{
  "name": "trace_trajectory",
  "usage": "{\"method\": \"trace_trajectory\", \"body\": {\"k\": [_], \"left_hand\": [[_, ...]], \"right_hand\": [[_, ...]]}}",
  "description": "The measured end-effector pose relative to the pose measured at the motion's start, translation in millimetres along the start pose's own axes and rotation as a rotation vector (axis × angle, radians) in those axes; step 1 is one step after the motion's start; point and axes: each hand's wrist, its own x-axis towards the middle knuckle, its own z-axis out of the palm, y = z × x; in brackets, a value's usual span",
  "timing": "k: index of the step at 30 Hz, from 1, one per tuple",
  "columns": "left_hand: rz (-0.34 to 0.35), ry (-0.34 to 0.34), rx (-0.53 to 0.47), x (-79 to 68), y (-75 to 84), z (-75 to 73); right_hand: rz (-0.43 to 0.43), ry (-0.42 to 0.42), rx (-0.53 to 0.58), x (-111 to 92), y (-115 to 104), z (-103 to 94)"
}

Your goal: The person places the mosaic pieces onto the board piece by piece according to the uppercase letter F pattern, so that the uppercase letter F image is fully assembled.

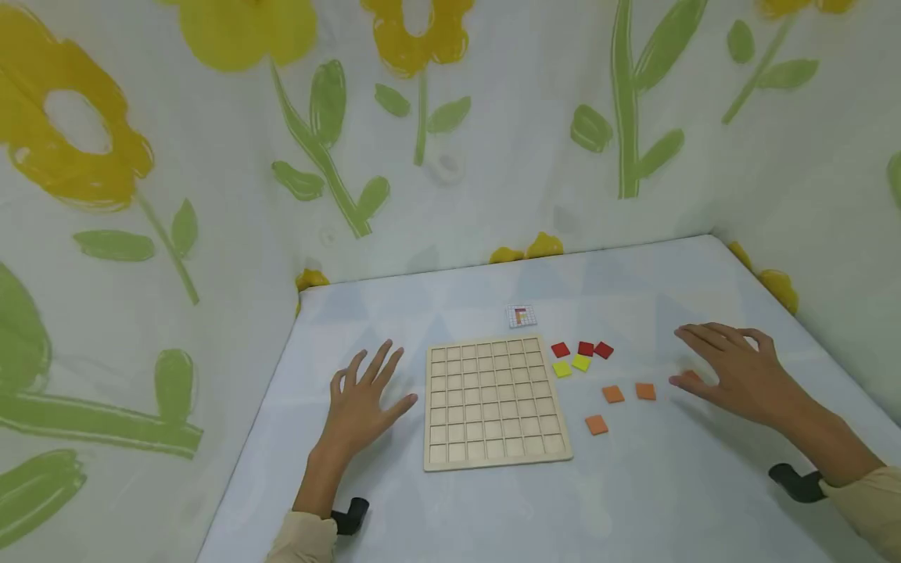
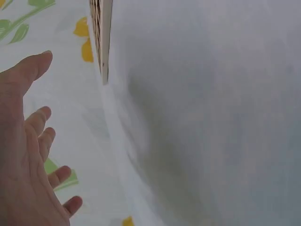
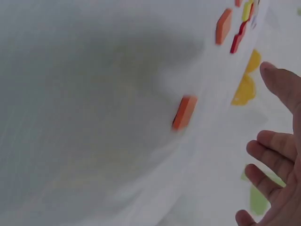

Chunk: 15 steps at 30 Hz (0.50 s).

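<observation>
A square wooden grid board [image 1: 493,403] lies at the middle of the table, its cells bare. Left of it my left hand [image 1: 362,410] hovers with fingers spread, holding nothing; the left wrist view shows the board's edge [image 2: 105,44] beyond the thumb. My right hand [image 1: 739,375] is held above the table at the right, fingers extended and nothing in them. Under its thumb lies a partly hidden orange tile [image 1: 692,376], seen whole in the right wrist view as an orange tile [image 3: 185,113]. More orange tiles [image 1: 613,394] lie between board and hand.
Red tiles [image 1: 586,349] and yellow tiles [image 1: 580,362] lie at the board's upper right. A small card [image 1: 521,316] with a coloured grid pattern sits behind the board. Flower-printed cloth [image 1: 493,156] walls in the pale table [image 1: 507,516] at the back and sides.
</observation>
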Motion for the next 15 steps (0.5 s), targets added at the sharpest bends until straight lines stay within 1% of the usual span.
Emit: {"method": "trace_trajectory", "body": {"k": [4, 7, 12, 15], "left_hand": [[0.015, -0.032, -0.06, 11.8, 14.0, 4.7], [0.025, -0.045, -0.094, 16.0, 20.6, 7.7], [0.015, -0.079, -0.131, 17.5, 24.2, 13.1], [0.034, -0.079, -0.175, 18.6, 23.6, 16.5]], "right_hand": [[0.006, 0.001, 0.033, 16, -17, 2.6], [0.011, -0.022, 0.066, 29, -31, 8.8], [-0.015, -0.048, 0.12, 50, -51, 22.3], [-0.026, -0.055, 0.144, 60, -57, 28.4]]}}
